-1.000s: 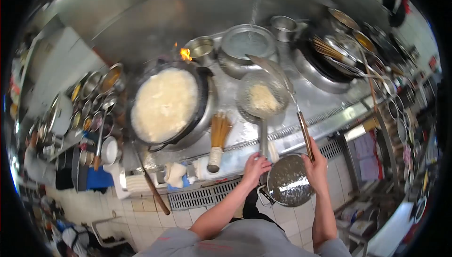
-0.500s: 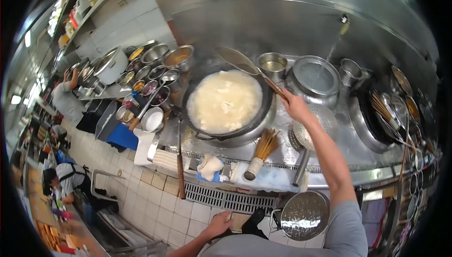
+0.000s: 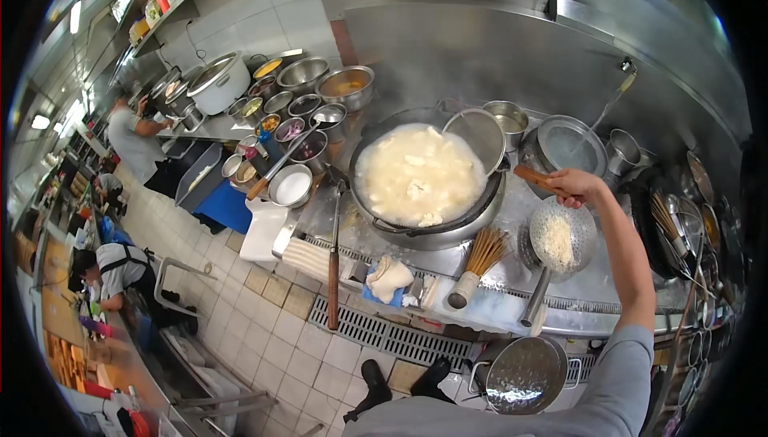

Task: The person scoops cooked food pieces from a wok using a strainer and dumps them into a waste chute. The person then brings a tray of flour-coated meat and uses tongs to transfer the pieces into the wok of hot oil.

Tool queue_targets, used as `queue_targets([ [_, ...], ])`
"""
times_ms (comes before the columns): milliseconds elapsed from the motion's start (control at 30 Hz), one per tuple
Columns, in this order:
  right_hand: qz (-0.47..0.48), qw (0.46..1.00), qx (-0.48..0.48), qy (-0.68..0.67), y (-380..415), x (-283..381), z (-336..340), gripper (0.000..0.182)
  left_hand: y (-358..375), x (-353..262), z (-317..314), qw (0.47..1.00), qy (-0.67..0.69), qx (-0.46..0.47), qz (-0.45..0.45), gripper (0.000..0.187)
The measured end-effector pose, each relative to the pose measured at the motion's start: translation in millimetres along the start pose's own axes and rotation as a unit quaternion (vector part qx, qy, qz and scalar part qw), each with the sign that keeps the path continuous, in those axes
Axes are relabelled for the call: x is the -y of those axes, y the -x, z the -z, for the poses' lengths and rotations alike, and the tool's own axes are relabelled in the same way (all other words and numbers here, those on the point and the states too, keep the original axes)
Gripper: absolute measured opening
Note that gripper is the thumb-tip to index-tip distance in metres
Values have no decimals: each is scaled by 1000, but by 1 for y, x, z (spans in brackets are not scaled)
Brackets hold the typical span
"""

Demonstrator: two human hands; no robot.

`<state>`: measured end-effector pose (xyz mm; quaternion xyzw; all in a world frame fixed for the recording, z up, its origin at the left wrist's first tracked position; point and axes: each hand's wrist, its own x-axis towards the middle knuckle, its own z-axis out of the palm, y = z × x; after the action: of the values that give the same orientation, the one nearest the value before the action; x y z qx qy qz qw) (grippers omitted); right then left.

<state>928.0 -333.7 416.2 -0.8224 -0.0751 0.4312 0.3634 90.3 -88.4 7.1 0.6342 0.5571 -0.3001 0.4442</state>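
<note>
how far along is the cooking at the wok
Done, by the look of it: the strainer beside the wok already holds a heap of pale food. In hand: the wok is full of pale, foaming contents, and the right hand grips the wooden handle of a ladle whose bowl hangs over the far rim. The left hand is out of view. Left: the wok's contents are not yet lifted out.

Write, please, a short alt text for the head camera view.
The person's right hand holds a ladle by its wooden handle over a wok of pale, bubbling food on a steel stove. A strainer of white shreds and a bamboo brush rest nearby.
</note>
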Motion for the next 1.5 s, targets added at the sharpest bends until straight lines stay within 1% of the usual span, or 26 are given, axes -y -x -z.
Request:
queue_targets([
  [67,-34,995,57,-72,-8,-15,-11,27,-5,-3,1,1000,4,-8,-21,80],
  [100,-25,990,67,-125,-9,-21,-23,24,-8,-4,2,999,4,-13,-31,79],
  [133,-23,986,78,-143,-15,-27,-35,20,-12,-6,4,999,4,-17,-41,78],
  [200,-40,972,106,-206,-25,-34,-57,16,-18,-3,8,998,-2,-27,-62,76],
  [300,-32,966,109,-233,-29,-33,-83,15,-29,-2,17,995,-7,-42,-88,73],
  [400,0,964,112,-241,-60,-38,-105,16,-35,0,24,993,-5,-53,-105,70],
  [500,-6,944,133,-300,-61,-25,-148,18,-39,3,25,992,-4,-54,-118,67],
  [600,2,934,159,-321,-62,-27,-147,19,-42,13,27,991,-7,-54,-122,64],
  [633,-7,939,147,-310,-64,-24,-152,20,-42,16,26,991,-10,-52,-123,63],
  [733,-14,929,141,-342,-83,-27,-190,19,-43,27,24,991,-16,-47,-123,60],
  [767,3,920,122,-371,-78,-27,-207,19,-44,31,25,991,-20,-47,-123,59],
  [867,-4,910,104,-402,-43,-12,-214,17,-48,44,30,990,-29,-45,-127,56],
  [900,-6,891,109,-440,-38,-13,-210,13,-52,47,32,990,-31,-43,-129,55],
  [1000,54,899,98,-423,-11,-11,-202,11,-65,58,34,988,-40,-41,-143,53],
  [1033,62,891,104,-437,3,-8,-200,11,-68,61,36,987,-46,-41,-149,52],
  [1133,84,924,23,-373,52,17,-209,15,-86,73,37,983,-57,-41,-169,49],
  [1233,155,952,-82,-251,81,38,-221,19,-105,86,35,974,-95,-45,-202,46],
  [1267,176,955,-117,-209,88,43,-225,21,-107,90,30,963,-135,-57,-225,45],
  [1300,183,956,-133,-187,93,48,-228,22,-115,91,36,972,-101,-43,-209,45],
  [1367,196,956,-164,-144,101,59,-229,24,-117,85,49,977,-74,-33,-196,44],
  [1500,188,949,-170,-187,108,62,-232,28,-120,74,66,978,-63,-23,-196,42],
])
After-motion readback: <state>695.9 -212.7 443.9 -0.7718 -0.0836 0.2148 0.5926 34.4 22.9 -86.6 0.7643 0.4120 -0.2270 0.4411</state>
